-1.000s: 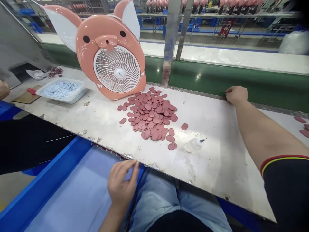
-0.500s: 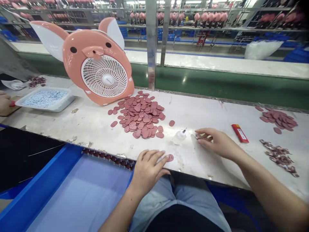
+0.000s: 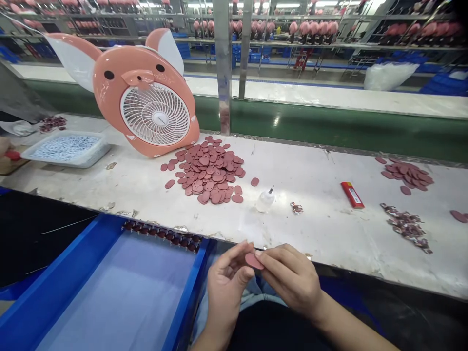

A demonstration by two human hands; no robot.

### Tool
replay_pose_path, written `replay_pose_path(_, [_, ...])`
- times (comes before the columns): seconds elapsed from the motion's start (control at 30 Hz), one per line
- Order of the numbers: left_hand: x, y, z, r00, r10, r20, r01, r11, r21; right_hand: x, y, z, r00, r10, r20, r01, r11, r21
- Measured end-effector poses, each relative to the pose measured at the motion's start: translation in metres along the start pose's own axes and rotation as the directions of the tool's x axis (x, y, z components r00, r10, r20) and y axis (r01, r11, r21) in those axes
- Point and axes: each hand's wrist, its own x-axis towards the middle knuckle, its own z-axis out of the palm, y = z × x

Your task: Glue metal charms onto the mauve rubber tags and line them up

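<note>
At the table's front edge, my left hand (image 3: 227, 285) and my right hand (image 3: 294, 275) meet around a flat, dark pink oval piece (image 3: 254, 261). Right fingertips pinch its right end, while the left thumb and fingers close about its left side. Any smaller part between the fingers is hidden. Just beyond the hands stands a small clear bottle (image 3: 265, 201) with a needle tip. A little cluster of small brown and silvery parts (image 3: 297, 208) lies to the bottle's right. Many similar ovals form a large pile (image 3: 212, 170) farther back.
A pink pig-shaped fan (image 3: 157, 102) stands behind the pile. Left are a white tray (image 3: 98, 151) and another person's hand (image 3: 4, 146). To the right lie a red box (image 3: 353, 195), more ovals (image 3: 409, 174) and small parts (image 3: 405, 226). A blue bin (image 3: 73, 278) sits below.
My left hand has lifted the oval off the table edge. My right hand has come back from beside the bottle to join it, leaving the small cluster of parts uncovered.
</note>
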Motion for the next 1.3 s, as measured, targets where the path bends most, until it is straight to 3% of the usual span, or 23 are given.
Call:
replay_pose_path(0.07, [-0.004,0.004,0.007,0.975,-0.218,-0.039,0.206,0.959,-0.193,0.002,-0.004,0.004,1.0,0.008,-0.005,-0.008,1.0,-0.004])
replay_pose_path(0.17, [-0.006,0.011,0.009,0.947,-0.307,-0.094,0.261,0.907,-0.329,0.005,0.0,0.006,0.998,0.066,0.008,-0.067,0.997,0.038])
replay_pose_path(0.23, [-0.008,0.017,0.007,0.933,-0.348,-0.088,0.293,0.881,-0.372,0.009,0.014,0.007,0.976,0.215,-0.033,-0.214,0.976,0.041])
replay_pose_path(0.3, [-0.011,0.023,0.005,0.921,-0.385,-0.067,0.333,0.863,-0.379,0.015,0.034,0.011,0.902,0.424,-0.08,-0.423,0.906,0.031])
replay_pose_path(0.37, [-0.013,0.026,0.003,0.911,-0.412,-0.033,0.373,0.854,-0.362,0.024,0.055,0.017,0.812,0.581,-0.047,-0.58,0.814,0.033])
replay_pose_path(0.5, [-0.011,0.025,0.0,0.9,-0.434,0.04,0.421,0.843,-0.334,0.045,0.072,0.029,0.707,0.694,0.136,-0.705,0.706,0.064])
replay_pose_path(0.63, [-0.009,0.023,-0.006,0.91,-0.408,0.074,0.405,0.839,-0.363,0.046,0.054,0.017,0.673,0.703,0.232,-0.738,0.66,0.142])
replay_pose_path(0.8, [-0.012,0.031,-0.017,0.921,-0.374,0.105,0.385,0.844,-0.374,0.03,0.017,-0.028,0.633,0.65,0.421,-0.767,0.601,0.226])
replay_pose_path(0.87, [-0.014,0.035,-0.019,0.924,-0.366,0.109,0.379,0.842,-0.385,0.025,0.007,-0.044,0.639,0.625,0.448,-0.761,0.598,0.251])
replay_pose_path(1.03, [-0.019,0.04,-0.015,0.936,-0.342,0.079,0.344,0.848,-0.404,0.01,-0.005,-0.065,0.723,0.633,0.275,-0.686,0.611,0.395])
replay_pose_path(1.17, [-0.021,0.043,-0.009,0.939,-0.34,0.057,0.334,0.854,-0.398,0.002,-0.016,-0.069,0.674,0.723,0.152,-0.677,0.523,0.517])
replay_pose_path(1.3, [-0.023,0.046,-0.006,0.946,-0.315,0.081,0.32,0.857,-0.404,0.012,-0.023,-0.073,0.652,0.732,0.2,-0.687,0.458,0.564])
